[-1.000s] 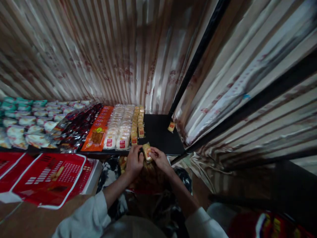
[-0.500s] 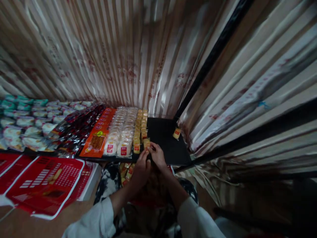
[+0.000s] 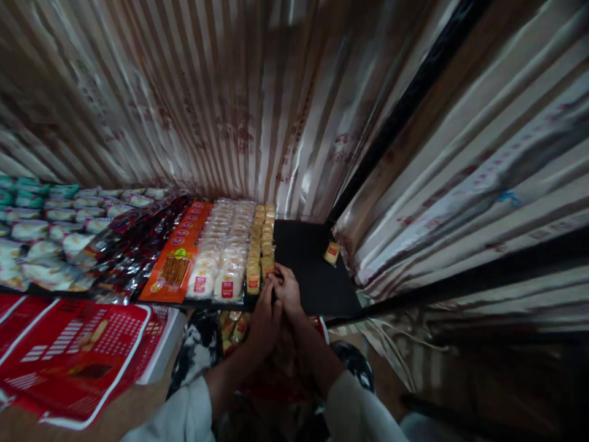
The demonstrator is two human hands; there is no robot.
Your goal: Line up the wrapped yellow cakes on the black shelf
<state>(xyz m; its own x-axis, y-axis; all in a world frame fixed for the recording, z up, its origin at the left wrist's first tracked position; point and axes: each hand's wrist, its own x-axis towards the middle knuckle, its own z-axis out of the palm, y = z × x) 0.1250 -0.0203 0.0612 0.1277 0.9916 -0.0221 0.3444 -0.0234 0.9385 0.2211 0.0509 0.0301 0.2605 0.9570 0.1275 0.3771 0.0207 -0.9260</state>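
Two rows of small yellow snack packets (image 3: pixel 253 277) stand on a black shelf (image 3: pixel 304 276). My right hand (image 3: pixel 288 288) has its bent fingers closed at the right edge of the front packet (image 3: pixel 267 265) in the right-hand row. From below, my left hand (image 3: pixel 265 316) brings its closed fingertips to the same packet's lower edge. The two hands' fingertips meet there and partly cover the packet. One more yellow packet (image 3: pixel 331 252) lies apart near the shelf's right end.
Left along the shelf are clear-wrapped white packs (image 3: pixel 230 285), orange packs (image 3: pixel 170 270), dark shiny packs and white-and-green packs. Red bags (image 3: pixel 87 350) lie below at left. More yellow packets (image 3: pixel 232 328) sit below the shelf. A black post (image 3: pixel 368 159) slants up at right.
The packet between my fingers has moved slightly left and back, against the front of the right-hand row. Both hands have stayed close together, and the view has shifted a little.
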